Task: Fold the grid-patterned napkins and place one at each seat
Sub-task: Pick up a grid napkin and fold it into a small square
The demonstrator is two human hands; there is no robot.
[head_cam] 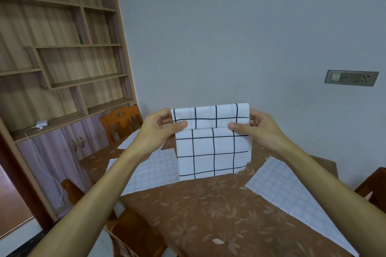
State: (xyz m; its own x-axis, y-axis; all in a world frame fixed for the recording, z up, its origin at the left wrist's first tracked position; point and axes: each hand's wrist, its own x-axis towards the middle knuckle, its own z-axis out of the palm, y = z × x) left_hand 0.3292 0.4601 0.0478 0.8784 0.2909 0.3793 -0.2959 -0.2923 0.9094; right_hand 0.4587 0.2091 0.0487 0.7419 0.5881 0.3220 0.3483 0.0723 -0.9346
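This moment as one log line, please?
step: folding | left hand: pinches grid napkin | right hand: pinches it too | grid napkin: held up, top folded over

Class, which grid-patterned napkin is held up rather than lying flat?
The bold black-grid napkin, pinched by the left hand and right hand; the faint-grid ones lie flat on the table.

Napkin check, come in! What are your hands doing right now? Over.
Left hand and right hand both pinching the bold-grid napkin, top edge folded over. Napkin held above the table, not placed. Fine-grid cloths lie flat below, nothing blocking.
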